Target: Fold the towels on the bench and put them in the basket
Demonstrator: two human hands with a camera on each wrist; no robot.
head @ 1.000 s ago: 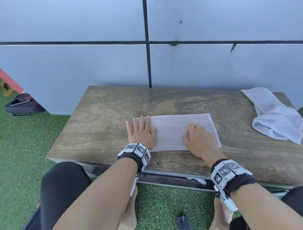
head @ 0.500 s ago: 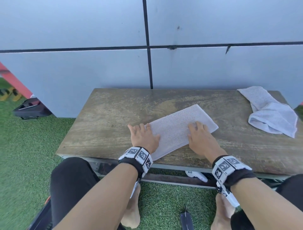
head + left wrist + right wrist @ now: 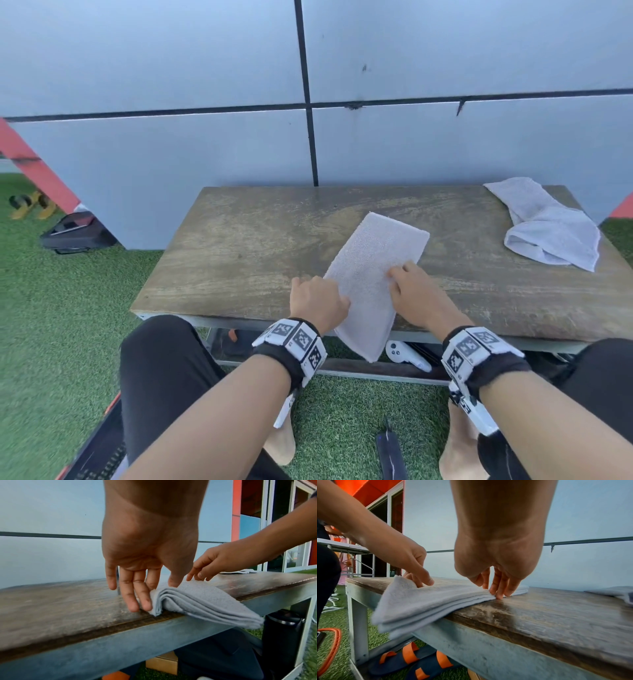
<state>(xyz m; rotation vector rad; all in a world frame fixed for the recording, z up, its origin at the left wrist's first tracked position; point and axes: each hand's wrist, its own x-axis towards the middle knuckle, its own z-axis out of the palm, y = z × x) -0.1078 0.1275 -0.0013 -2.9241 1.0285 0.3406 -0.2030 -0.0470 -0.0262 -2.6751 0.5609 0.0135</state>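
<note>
A: Head view: the folded towel (image 3: 373,274) lies between both hands on the bench (image 3: 239,246), its near end hanging past the edge.

B: Grip?

A: Left hand (image 3: 317,301) pinches its left edge; right hand (image 3: 416,294) pinches the right.

B: Risk?

A: Loose layers could splay, or the overhang drag it off.
</note>
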